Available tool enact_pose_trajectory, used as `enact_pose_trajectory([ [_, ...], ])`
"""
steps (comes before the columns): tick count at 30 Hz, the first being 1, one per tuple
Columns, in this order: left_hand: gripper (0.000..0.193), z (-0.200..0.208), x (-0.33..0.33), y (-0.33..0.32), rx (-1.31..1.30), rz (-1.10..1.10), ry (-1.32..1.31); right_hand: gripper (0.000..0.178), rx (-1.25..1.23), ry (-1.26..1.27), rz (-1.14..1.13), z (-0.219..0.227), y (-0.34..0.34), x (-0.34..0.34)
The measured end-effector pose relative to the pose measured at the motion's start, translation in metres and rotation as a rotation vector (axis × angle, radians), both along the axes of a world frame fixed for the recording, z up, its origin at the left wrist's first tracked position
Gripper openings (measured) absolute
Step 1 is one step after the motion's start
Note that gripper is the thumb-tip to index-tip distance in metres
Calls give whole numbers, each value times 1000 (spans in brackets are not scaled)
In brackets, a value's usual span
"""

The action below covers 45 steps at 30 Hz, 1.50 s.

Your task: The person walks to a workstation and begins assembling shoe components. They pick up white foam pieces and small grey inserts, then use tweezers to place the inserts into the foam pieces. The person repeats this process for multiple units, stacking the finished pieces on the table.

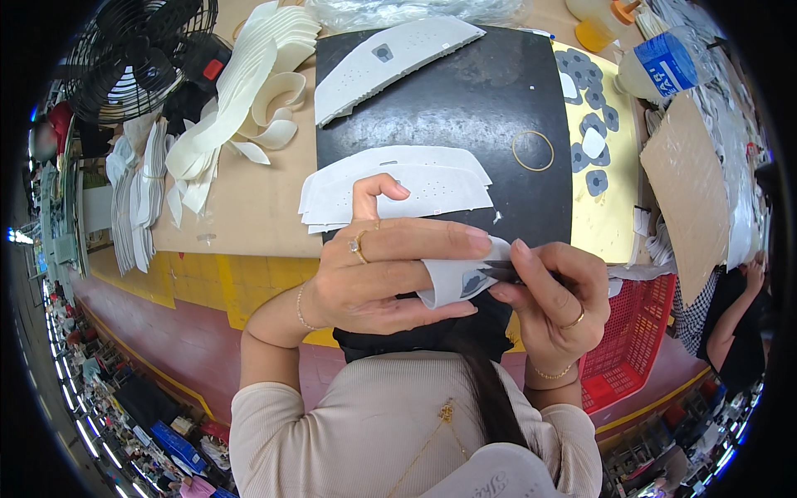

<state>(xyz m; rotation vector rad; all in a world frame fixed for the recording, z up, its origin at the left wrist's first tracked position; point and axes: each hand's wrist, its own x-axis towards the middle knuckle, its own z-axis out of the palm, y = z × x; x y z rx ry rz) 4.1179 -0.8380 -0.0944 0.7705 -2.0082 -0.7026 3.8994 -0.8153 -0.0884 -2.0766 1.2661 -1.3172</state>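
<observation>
My left hand grips a curled white piece of sheet material, its index finger and thumb stretched along it. A dark grey patch shows on the curled piece. Pinched in my right hand is a thin, dark, pointed tool, its tip touching the piece beside the patch; its exact kind is partly hidden by the fingers. Just beyond my left hand lies a small stack of white perforated pieces on a black mat. Farther off, another white piece carries a grey patch.
Grey patches lie on a yellow board at the right, near a bottle. A rubber band rests on the mat. Cream strips and a black fan stand left. A red basket sits below right.
</observation>
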Motion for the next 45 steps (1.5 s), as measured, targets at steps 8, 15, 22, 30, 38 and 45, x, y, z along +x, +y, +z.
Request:
enact_pose_trajectory([
  [8, 30, -1, 1, 0, -5, -2, 6, 48, -27, 15, 0, -1, 0, 2],
  [15, 35, 2, 2, -2, 21, -24, -15, 45, 10, 39, 12, 2, -1, -1],
  [22, 34, 10, 7, -6, 56, -85, -41, 44, 35, 64, 62, 11, -3, -4],
  [30, 28, 14, 10, -9, 141, -130, 3, 44, -6, 70, 86, 10, -5, -6],
  [38, 42, 17, 10, -12, 135, -146, -66, 48, 78, 132, 106, 17, -2, -8],
  [45, 22, 16, 12, -12, 143, -149, -29, 43, 3, 90, 119, 13, -9, -5],
])
